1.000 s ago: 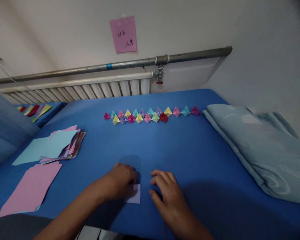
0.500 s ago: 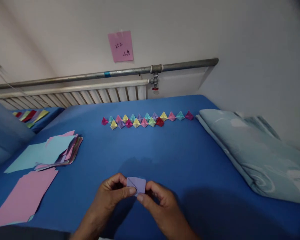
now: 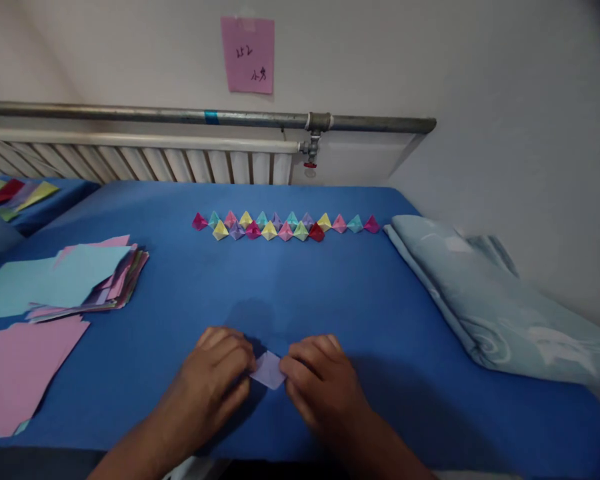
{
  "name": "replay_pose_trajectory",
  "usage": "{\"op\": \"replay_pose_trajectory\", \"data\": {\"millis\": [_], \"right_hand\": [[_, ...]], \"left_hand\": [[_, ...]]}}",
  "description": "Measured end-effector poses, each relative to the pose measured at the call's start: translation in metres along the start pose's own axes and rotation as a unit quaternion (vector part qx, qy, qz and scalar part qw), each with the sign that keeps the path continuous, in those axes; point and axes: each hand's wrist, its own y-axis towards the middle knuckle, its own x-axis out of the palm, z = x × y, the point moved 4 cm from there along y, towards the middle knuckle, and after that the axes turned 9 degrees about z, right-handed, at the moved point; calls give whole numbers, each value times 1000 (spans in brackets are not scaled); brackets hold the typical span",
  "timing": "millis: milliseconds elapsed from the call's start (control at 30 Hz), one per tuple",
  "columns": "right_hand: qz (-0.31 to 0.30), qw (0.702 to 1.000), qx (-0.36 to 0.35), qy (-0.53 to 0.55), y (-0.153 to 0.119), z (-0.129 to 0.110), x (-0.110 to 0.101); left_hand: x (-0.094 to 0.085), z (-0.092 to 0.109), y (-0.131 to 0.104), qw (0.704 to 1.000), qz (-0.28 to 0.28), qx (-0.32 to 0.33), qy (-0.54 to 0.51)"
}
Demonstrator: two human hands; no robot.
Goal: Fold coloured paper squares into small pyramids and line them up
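Observation:
A small folded piece of lilac paper [image 3: 269,371] is held low over the front of the blue-covered table [image 3: 260,280]. My left hand [image 3: 215,377] pinches its left corner, and my right hand [image 3: 320,380] pinches the right one. Both hands have their fingers curled, backs facing up, so the fingertips are partly hidden. The paper shows a diamond-like outline with a crease near its top. Farther back, folded paper pieces [image 3: 285,231] in pink, yellow, teal, lilac, green and red lie in two staggered rows.
Stacked teal and pink paper sheets [image 3: 87,273] lie at the left, with more pink sheets [image 3: 23,373] nearer me. A folded pale-blue blanket [image 3: 480,300] takes up the right side. Behind the table are a white radiator [image 3: 180,160], a metal pipe [image 3: 260,119] and a pink note [image 3: 249,57].
The lilac paper has turned from a squarish shape to a diamond-like one. Both hands have rolled over, backs up, gripping opposite corners. The camera view has shifted.

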Motion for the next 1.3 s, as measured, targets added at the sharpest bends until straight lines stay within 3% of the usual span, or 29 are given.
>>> {"op": "replay_pose_trajectory", "data": {"millis": [67, 167, 300, 533, 733, 1000, 1300], "right_hand": [[-1, 998, -42, -48, -4, 1, 2], [-43, 995, -53, -76, -16, 4, 9], [-110, 990, -59, -63, -30, 2, 16], [-197, 978, -28, -64, -29, -2, 12], [-166, 985, -3, -54, -32, -7, 9], [-137, 986, 93, -13, -33, -3, 11], [-118, 986, 111, 30, -30, -2, 9]], "left_hand": [[9, 3, -9, 995, 40, 66, 61], [26, 4, -25, 989, 60, 97, 95], [38, 3, -41, 989, 39, 66, 124], [38, 14, -55, 988, 29, 59, 142], [39, 17, -56, 986, 26, 41, 159], [41, 3, -59, 982, 35, 44, 183], [38, 3, -62, 986, 30, 35, 160]]}}
